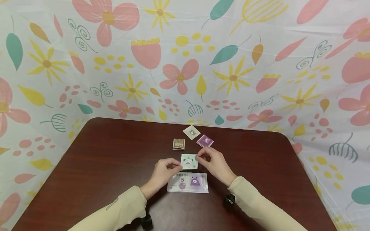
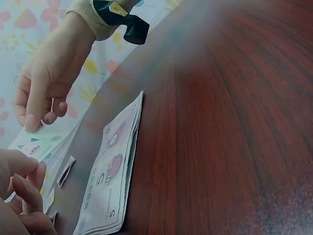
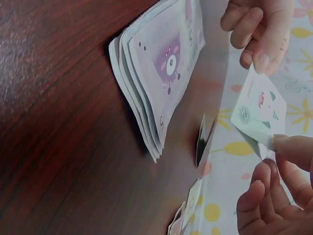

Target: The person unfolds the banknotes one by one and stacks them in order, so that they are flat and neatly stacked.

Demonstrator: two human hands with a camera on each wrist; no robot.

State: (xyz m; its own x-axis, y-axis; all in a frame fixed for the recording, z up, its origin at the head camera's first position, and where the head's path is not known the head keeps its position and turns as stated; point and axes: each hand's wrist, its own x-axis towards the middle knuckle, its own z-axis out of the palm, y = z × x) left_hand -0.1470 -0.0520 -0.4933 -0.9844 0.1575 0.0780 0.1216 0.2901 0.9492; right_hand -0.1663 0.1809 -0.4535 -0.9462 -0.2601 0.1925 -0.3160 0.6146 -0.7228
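Note:
Between my hands is a pale green folded play banknote (image 1: 189, 162) with a small cartoon face, held above the table. My left hand (image 1: 164, 171) pinches its lower left corner between thumb and fingers. At the opposite side, my right hand (image 1: 216, 163) grips the upper right edge. In the right wrist view the folded note (image 3: 261, 105) tilts, and its layers part slightly near the right thumb. Just below it on the table lies a stack of pale purple play banknotes (image 1: 188, 187) marked 5, its several layers visible in the right wrist view.
Beyond the hands lie three more folded notes: a brown one (image 1: 179, 144), a cream one (image 1: 191, 132) and a purple one (image 1: 205, 141). They rest on the dark wooden table (image 1: 115, 150). A flower-patterned cloth (image 1: 179, 41) hangs behind it.

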